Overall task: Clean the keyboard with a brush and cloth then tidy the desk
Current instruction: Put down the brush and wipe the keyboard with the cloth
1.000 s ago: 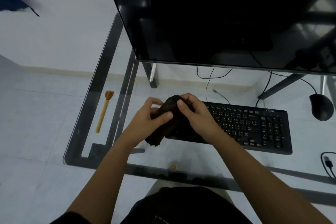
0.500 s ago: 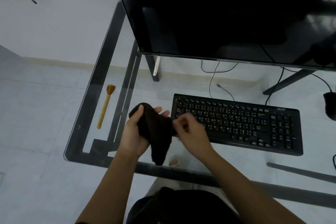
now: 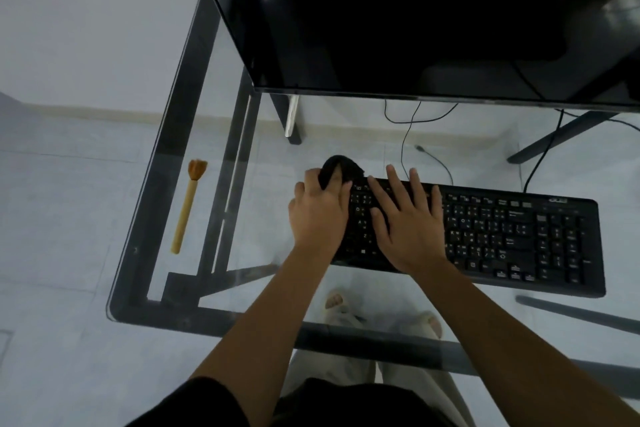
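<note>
Left hand (image 3: 318,215) clutches the dark cloth (image 3: 341,166) at the far-left corner of the keyboard (image 3: 519,236), right hand (image 3: 405,222) splayed flat on it just alongside, and the keyboard's long run stretches away rightward from the cloth.

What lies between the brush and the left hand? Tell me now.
No loose object: in the head view, only bare glass desk and its dark frame bar beneath separate the brush from the left hand.

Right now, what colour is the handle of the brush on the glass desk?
Pale tan, like light wood; the brush shows clearly in the head view.
</note>
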